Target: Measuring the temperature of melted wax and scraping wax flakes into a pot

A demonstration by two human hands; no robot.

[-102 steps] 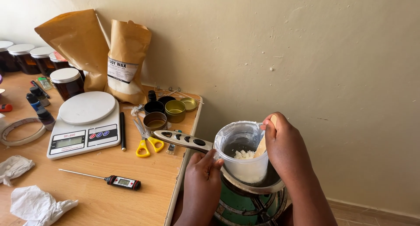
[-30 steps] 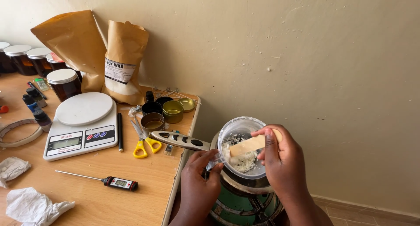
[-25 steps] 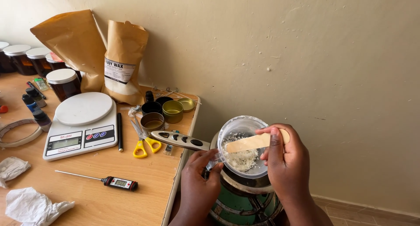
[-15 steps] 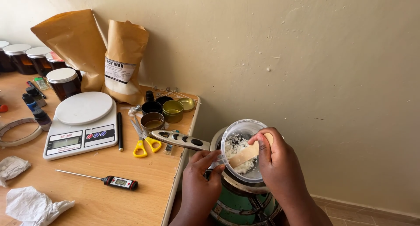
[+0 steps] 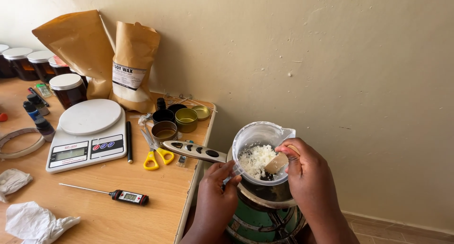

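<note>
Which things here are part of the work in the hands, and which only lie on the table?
In use:
left hand
right hand
clear plastic cup
white flakes
wooden stick
metal pot

Lying about:
kitchen scale
scissors
probe thermometer
brown paper bags
small tins

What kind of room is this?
Probably a home candle-making corner: brown wax bags against the wall, a kitchen scale, small tins, and white flakes in a plastic jug over a stove pan.
</note>
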